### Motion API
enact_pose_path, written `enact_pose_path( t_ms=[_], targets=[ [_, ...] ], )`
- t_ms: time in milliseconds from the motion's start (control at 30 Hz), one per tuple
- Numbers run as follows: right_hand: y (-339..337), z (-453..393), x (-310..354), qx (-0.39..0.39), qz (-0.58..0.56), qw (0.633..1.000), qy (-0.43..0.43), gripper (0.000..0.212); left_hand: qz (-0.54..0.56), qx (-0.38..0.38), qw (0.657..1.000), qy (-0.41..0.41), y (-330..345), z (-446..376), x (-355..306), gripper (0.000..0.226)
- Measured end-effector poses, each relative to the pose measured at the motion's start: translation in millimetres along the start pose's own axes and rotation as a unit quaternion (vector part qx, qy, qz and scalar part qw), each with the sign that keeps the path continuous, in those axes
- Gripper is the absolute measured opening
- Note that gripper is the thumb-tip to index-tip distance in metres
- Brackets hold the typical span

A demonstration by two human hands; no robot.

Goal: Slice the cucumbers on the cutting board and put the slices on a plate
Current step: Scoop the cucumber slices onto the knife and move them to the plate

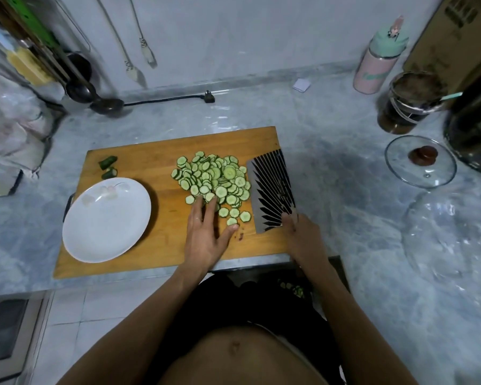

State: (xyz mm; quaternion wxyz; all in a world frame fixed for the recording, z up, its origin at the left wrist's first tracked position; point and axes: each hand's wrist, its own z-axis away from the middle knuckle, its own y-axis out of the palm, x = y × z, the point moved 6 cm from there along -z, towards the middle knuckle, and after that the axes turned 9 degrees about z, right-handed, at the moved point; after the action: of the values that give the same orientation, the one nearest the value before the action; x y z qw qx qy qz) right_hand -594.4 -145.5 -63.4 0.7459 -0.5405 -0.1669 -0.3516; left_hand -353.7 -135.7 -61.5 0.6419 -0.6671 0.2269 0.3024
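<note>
Fingers of the left hand lie straight and spread over the near edge of a heap of cucumber slices, their tips touching the slices while the thumb reaches out toward a few loose rounds at the front of the pile. On the other side, the right hand curls around the handle end of a broad cleaver, whose flat blade, patterned with dark stripes, stands on edge just beside the right flank of the heap. Slices, hands and knife all sit on a wooden cutting board laid on a grey marbled counter.

A white oval plate with a faint floral print rests on the left part of the board, holding no slices and standing well apart from the pile. Two dark green cucumber ends lie near the board's far left corner, just behind the plate.

Further right on the counter are a glass lid with a brown knob, a glass jar of dark contents and a pink bottle with a mint cap. A black power cord runs along the back wall, under hanging spoons.
</note>
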Motion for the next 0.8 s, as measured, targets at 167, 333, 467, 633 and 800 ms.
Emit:
enact_pose_path(
  t_ms=[167, 333, 467, 633, 800],
  targets=[
    [5.6, 5.9, 7.8, 0.000, 0.015, 1.000, -0.003, 0.048, 0.031, -0.056, 0.998, -0.014, -0.9, -7.1, -9.0, 0.077],
    [15.6, 9.1, 11.0, 0.024, 0.013, 1.000, 0.005, 0.047, 0.032, -0.061, 0.997, -0.041, 13.6, -20.7, -19.0, 0.078],
    [22.5, -0.1, 34.4, 0.015, 0.018, 1.000, -0.005, 0.043, 0.058, -0.073, 0.992, -0.081, 20.1, -33.1, -24.3, 0.082],
    [35.7, 3.1, 31.4, 0.051, 0.040, 0.998, -0.001, 0.043, 0.039, -0.094, 0.993, -0.060, 18.7, -44.1, -28.6, 0.076],
    [35.6, 3.6, 21.1, 0.051, -0.007, 0.999, -0.008, 0.044, -0.038, -0.079, 0.996, -0.021, 29.6, -54.0, -40.6, 0.069]
  ],
)
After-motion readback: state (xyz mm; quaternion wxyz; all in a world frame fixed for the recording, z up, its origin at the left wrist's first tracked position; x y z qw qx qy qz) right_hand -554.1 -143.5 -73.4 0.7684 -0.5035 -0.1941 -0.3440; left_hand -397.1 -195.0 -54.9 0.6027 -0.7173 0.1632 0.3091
